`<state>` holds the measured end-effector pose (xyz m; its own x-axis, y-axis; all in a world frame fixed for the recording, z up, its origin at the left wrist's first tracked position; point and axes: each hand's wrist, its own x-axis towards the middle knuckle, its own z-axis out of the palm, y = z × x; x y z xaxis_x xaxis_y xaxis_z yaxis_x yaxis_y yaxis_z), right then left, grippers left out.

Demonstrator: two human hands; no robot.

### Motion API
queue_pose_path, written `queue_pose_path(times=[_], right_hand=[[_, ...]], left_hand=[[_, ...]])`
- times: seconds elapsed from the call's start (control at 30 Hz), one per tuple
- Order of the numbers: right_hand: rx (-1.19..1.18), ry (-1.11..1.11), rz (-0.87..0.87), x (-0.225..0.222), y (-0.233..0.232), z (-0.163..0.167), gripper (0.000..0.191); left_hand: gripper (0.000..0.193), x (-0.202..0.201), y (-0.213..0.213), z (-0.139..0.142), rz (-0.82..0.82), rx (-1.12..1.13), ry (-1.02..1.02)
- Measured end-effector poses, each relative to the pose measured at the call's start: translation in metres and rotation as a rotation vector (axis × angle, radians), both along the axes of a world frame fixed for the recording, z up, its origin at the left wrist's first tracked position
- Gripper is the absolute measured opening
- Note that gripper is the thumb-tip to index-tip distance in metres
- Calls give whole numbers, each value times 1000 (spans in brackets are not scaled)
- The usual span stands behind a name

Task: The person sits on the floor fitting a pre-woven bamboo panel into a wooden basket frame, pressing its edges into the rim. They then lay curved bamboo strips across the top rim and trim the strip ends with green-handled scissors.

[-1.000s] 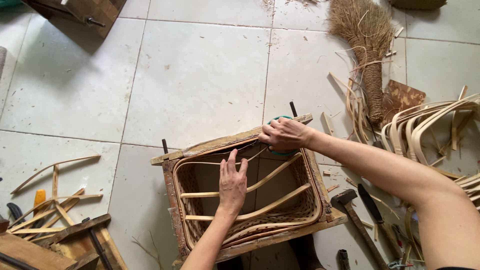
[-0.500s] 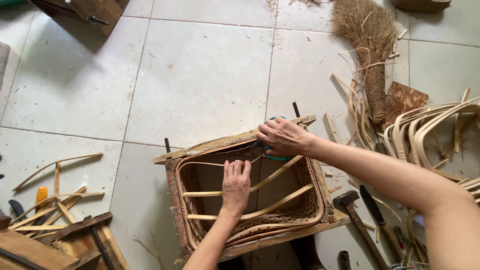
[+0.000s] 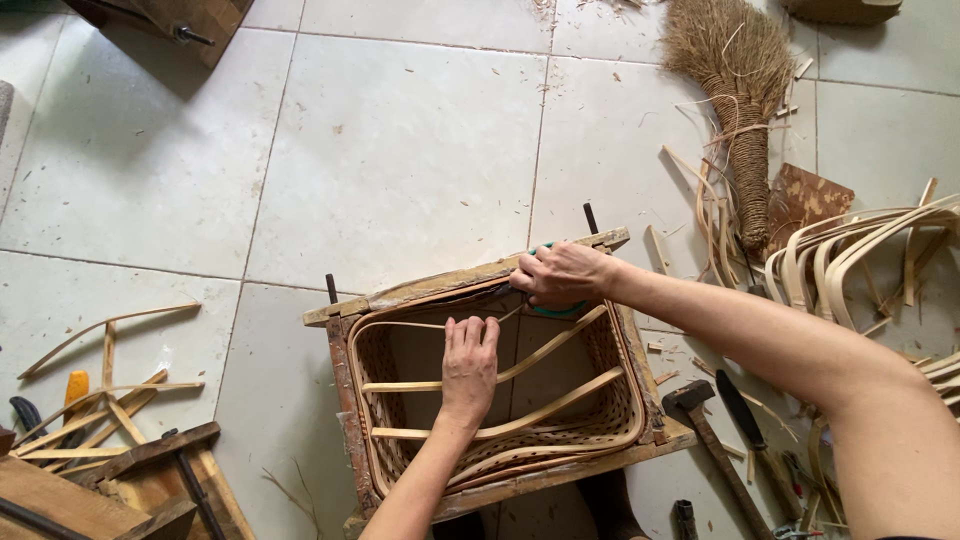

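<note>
The woven basket is sitting inside a wooden frame on the tiled floor, directly below the camera, w/ its long axis running left-right and tilting slightly up toward the right.

Left hand is lying flat, palm down, fingers straight and together, pointing at the far rim; it's pressing on a thin cane strip near the far inner edge, not gripping anything.

Right hand is reaching in from the right, fingers curled down at the far right part of the rim, partly covering a small green thing. Looks like it's pinching the strip's end there, but can't tell what exactly it's got hold of.

Key relation: the strip is running left-right along the far rim, between the two hands. Right hand is sitting at its end; left hand is nearer its middle, just toward the body from it.

Counts: 1 basket, 1 frame, 2 dark pegs standing up at the frame's far corners, 3 strips crossing the basket's opening. Off to the right: 1 broom, 1 hammer, a stack of bent cane hoops. Loose cane offcuts are lying at left.
</note>
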<state>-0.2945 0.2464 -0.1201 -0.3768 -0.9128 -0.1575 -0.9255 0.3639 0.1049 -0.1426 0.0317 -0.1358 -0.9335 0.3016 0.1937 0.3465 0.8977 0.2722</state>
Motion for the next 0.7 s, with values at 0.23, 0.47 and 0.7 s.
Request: queue_pose_path(times=[0.23,0.47,0.7], right_hand=[[19,83,-76,-10,-9,-4,45],[-52,179,-73,6,-25,2,57],[25,223,-49,2,-29,19,62]], left_hand=[[38,4,-1,2,-16,19,-3],[42,4,-2,6,-26,43,-30],[42,4,-5,9,-34,48,-26]])
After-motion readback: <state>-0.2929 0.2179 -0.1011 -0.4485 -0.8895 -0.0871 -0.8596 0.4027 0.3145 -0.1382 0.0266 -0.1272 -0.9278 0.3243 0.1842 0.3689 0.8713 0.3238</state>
